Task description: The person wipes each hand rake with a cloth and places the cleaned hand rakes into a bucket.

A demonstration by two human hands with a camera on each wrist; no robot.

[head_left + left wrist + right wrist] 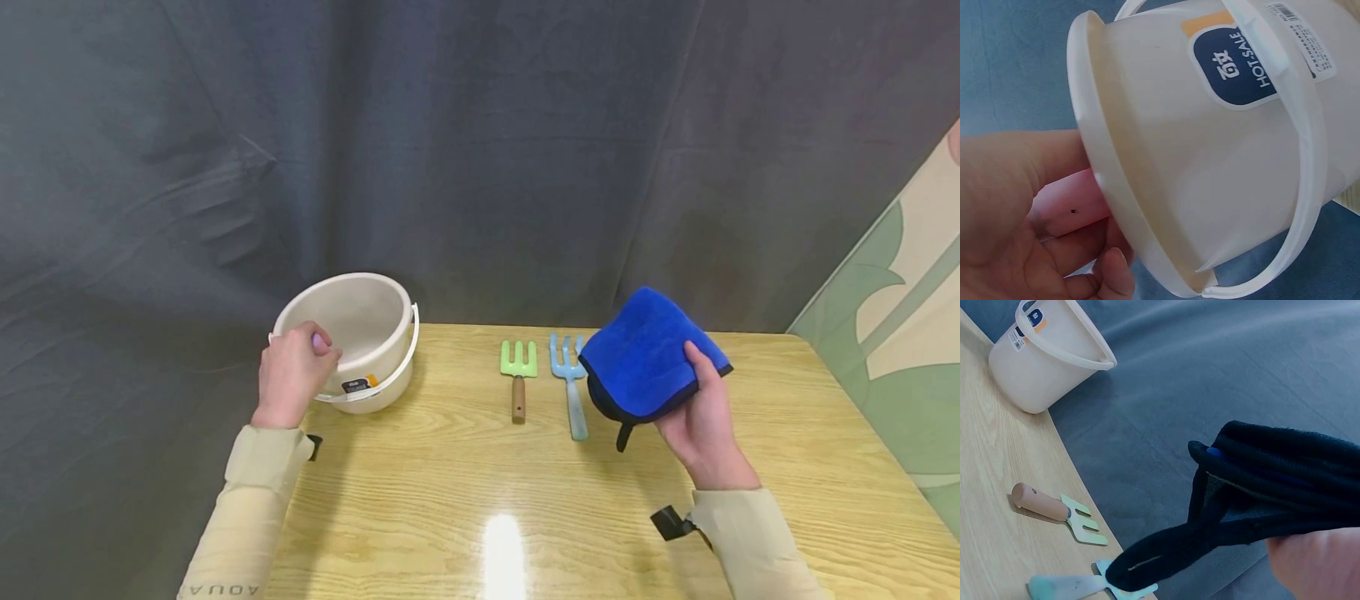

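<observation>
The left hand (291,375) grips the near left rim of a cream plastic bucket (360,329), thumb inside and fingers (1072,209) curled round the lip. The bucket is tilted, its mouth turned toward the person, and it sits at the far left corner of the wooden surface (465,492). Its white handle (390,371) hangs down across the front, over a dark blue label (1238,69).

The right hand (701,421) is raised above the right part of the surface and clamps a folded blue cloth (648,354), with the thumb on top and the fingers beneath. The cloth has a dark edge and a small dark loop (622,435) dangling at its near corner.

Between the bucket and the cloth two small garden forks lie flat, prongs pointing far: a green fork with a wooden handle (518,375) on the left, and just beside it a light blue fork (570,383), close to the cloth's left edge. A grey curtain (480,150) hangs behind the surface.
</observation>
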